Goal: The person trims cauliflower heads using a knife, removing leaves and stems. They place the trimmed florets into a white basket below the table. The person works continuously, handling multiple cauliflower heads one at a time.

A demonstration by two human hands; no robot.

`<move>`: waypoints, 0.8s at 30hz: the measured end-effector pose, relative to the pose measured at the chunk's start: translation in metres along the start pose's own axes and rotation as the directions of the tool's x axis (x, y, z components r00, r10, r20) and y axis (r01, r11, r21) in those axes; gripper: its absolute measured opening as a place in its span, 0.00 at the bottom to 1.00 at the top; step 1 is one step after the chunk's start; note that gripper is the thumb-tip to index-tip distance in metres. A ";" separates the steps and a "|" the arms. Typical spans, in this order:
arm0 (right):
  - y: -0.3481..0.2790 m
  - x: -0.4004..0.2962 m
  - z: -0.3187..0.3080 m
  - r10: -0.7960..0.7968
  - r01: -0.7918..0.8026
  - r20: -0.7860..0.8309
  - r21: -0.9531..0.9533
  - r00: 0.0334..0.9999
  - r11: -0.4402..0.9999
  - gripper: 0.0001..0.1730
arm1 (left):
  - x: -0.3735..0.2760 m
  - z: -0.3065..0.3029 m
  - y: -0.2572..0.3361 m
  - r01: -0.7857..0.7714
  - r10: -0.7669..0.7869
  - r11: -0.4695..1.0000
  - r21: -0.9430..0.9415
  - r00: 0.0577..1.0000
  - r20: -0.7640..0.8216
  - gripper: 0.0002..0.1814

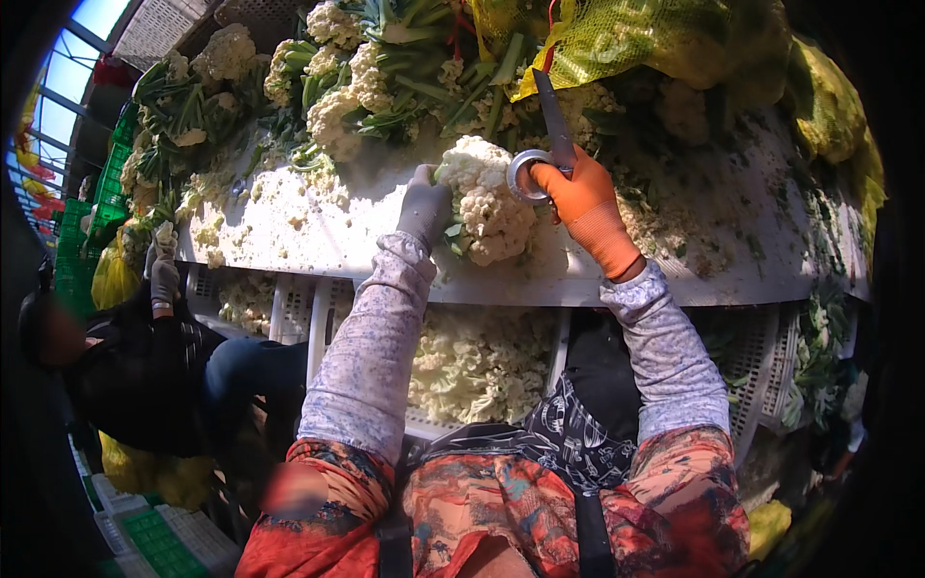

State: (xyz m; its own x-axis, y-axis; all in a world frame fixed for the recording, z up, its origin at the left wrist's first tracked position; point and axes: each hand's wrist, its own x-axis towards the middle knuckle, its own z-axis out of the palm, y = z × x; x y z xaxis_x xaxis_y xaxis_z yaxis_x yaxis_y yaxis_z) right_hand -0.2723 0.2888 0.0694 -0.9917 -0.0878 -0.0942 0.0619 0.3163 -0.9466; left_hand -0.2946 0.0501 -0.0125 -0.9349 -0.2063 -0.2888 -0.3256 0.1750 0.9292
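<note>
My left hand (426, 206), in a grey glove, grips a cauliflower head (491, 202) by its left side, above the white tabletop (347, 238). A few small green leaves show at its lower left. My right hand (584, 199), in an orange glove, holds a knife (553, 119) whose blade points up and away from me. A metal ring (526, 175) sits at the thumb of that hand, close to the right side of the cauliflower; whether it touches is unclear. My fingers hide most of the knife's handle.
Leafy cauliflowers (361, 87) are heaped along the table's far side. Yellow mesh bags (672, 43) hang over the back right. Below the near edge, a white crate holds cauliflower pieces (477, 361). At left, a person's gloved hand (165, 278) holds a piece near green crates (72, 238).
</note>
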 end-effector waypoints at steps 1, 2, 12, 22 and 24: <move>-0.010 -0.006 0.013 -0.078 0.080 0.057 -0.033 0.995 0.996 0.20 | 0.002 -0.003 -0.007 -0.012 0.012 1.000 -0.002 1.000 -0.010 0.19; -0.024 -0.014 0.025 -0.231 0.249 0.111 -0.210 0.967 0.945 0.22 | 0.003 -0.007 -0.014 -0.024 0.024 1.000 -0.004 0.999 -0.021 0.19; -0.033 -0.008 0.033 -0.169 0.212 0.141 -0.394 0.976 0.894 0.22 | -0.004 -0.006 -0.011 -0.031 0.032 0.999 0.028 0.998 -0.056 0.18; -0.010 0.006 -0.006 -0.002 0.008 0.088 -0.067 0.996 0.998 0.21 | 0.002 -0.001 -0.017 -0.053 0.064 0.987 0.153 0.995 -0.070 0.23; -0.001 0.009 -0.022 0.088 -0.087 -0.027 0.031 0.996 0.996 0.21 | -0.001 -0.002 -0.013 -0.037 0.043 0.994 0.107 0.998 -0.048 0.24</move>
State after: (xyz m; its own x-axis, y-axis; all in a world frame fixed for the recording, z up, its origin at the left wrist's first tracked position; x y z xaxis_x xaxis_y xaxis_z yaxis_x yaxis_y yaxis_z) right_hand -0.2843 0.3086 0.0762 -0.9851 -0.0346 -0.1687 0.1514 0.2931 -0.9440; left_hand -0.2892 0.0463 -0.0234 -0.9401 -0.2445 -0.2375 -0.3038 0.2850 0.9091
